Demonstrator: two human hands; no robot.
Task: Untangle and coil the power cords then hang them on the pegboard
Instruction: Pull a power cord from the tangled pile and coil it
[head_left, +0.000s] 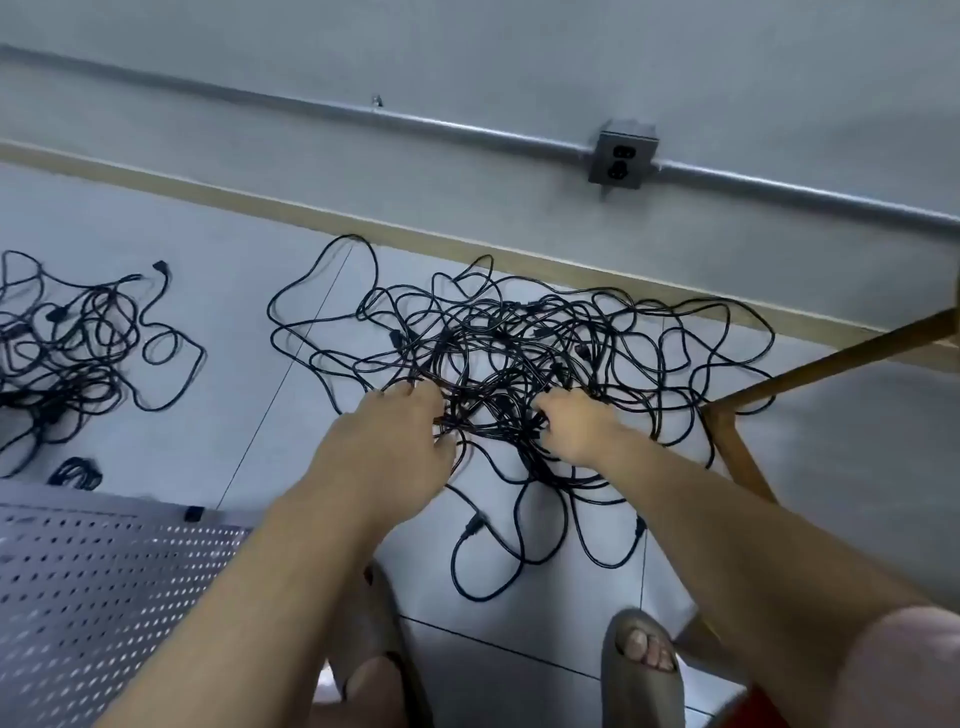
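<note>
Power cords: a large black tangle (519, 364) lies on the pale tiled floor (234, 374), just in front of the person and close to the wall.
Feet: two feet in grey open-toed sandals (641, 670) stand on the tiles at the bottom of the view.
Pegboard: a grey perforated metal panel (104, 597) sits at lower left, beside the left forearm; nothing hangs on it.
Left hand: the left hand (395, 436) reaches down, palm down, fingers curled into the near left edge of the tangle, closed around several strands.
Right hand: the right hand (576, 426) is bunched into a loose fist in the near middle of the tangle, gripping a cluster of cords.
Loose ends: a few loops and plugs (472, 527) trail out of the tangle toward the feet.
Second pile: another black heap of cords (67, 343) lies well apart at far left.
Furniture: a wooden frame (831, 358) slants in from the right, its leg touching the tangle's right edge.
Room: a tan baseboard (363, 226) runs along a grey wall; a metal conduit (363, 117) crosses the wall and passes through a grey outlet box (621, 158).
</note>
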